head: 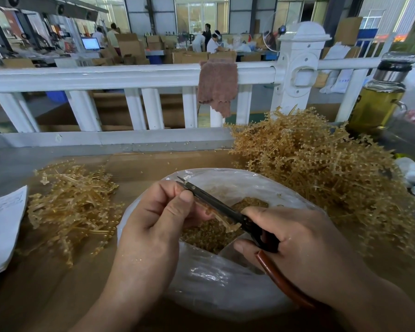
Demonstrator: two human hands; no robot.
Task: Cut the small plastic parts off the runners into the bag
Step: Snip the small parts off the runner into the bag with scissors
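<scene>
Obscured: the amber runner [222, 218] is largely covered by the left thumb and the scissor blades; only a short length shows above the bag mouth. The scissors [216, 202] have their handles mostly buried in the right hand [295, 238], with 1 red-brown loop protruding toward the lower right. Whether the blade tips are together cannot be told. The bag's near edge is blurred.

Grip: the left hand [158, 212] pinches the runner between thumb and curled fingers. The right hand has its fingers wrapped round the scissor handles, with the blades lying across the runner.

Containers: 1 clear plastic bag [213, 283] sits open below both hands on brown cardboard [58, 291]. It holds a bed of small amber parts [209, 233]. A capped bottle [379, 101] at far right holds yellow liquid.

Stock: 2 heaps of amber runners flank the bag, a tall heap [321, 168] on the right and a flatter heap [74, 207] on the left.
</scene>
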